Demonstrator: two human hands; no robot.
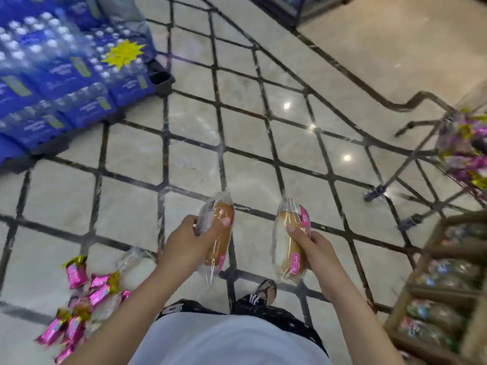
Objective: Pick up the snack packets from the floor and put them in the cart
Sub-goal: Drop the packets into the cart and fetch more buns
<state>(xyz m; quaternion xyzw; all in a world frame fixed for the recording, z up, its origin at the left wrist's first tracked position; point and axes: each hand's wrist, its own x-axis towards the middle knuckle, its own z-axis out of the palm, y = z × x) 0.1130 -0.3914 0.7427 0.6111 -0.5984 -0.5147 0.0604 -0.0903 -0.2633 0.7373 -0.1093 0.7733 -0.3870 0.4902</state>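
My left hand (188,239) grips a clear-wrapped bun packet (216,248) held above the floor. Beside it, my right hand (313,248) grips a second bun packet (286,248) with a pink label. Several pink and gold snack packets (79,293) lie in a heap on the tiled floor at the lower left, with a clear packet (131,256) among them. The wire cart (421,154) stands at the right edge, with pink packets (466,151) inside its basket.
Stacked blue packs of water bottles (60,75) on a pallet fill the upper left. A wooden shelf unit (442,285) with wrapped goods stands at the lower right. My foot (266,289) is on the floor between my arms. Open tiled floor (237,127) lies ahead.
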